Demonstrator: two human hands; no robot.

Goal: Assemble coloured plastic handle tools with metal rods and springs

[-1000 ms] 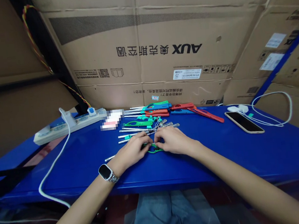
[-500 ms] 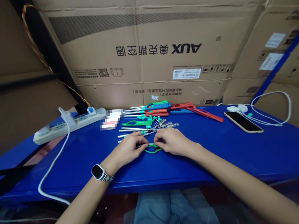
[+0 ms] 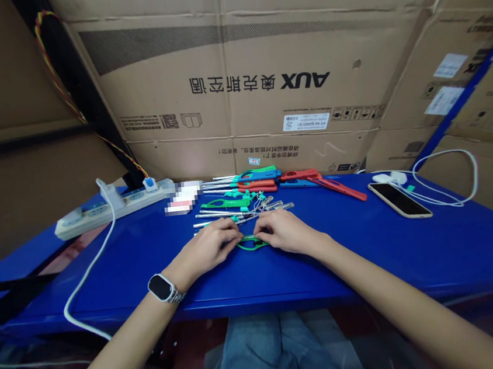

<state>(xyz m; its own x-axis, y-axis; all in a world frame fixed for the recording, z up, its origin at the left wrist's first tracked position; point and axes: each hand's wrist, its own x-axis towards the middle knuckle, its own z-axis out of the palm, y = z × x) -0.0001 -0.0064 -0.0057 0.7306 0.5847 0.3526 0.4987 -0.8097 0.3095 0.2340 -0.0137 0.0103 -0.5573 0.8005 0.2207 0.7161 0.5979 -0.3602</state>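
A green lighter handle shell (image 3: 249,246) lies on the blue table between my two hands, much of it covered by fingers. My left hand (image 3: 212,242) pinches its left part, thumb and fingers together. On its right part, my right hand (image 3: 285,232) has fingers closed, with a small dark piece under them. Just beyond are metal lighter tubes (image 3: 218,213), clear fuel tanks (image 3: 279,206) with thin wires, and another green handle shell (image 3: 225,203). Farther back lie whole-looking lighters with blue (image 3: 261,175) and red (image 3: 264,183) handles.
Red handle shells (image 3: 341,188) lie right of the pile. A phone (image 3: 400,199) with a white cable (image 3: 471,184) rests at the right. To the left stand a power strip (image 3: 131,199) and a blurred white card (image 3: 185,197). Cardboard (image 3: 258,42) walls the back.
My left hand has shifted very slightly left along the green handle shell. The view has moved a little; my right hand stays nearly in place.
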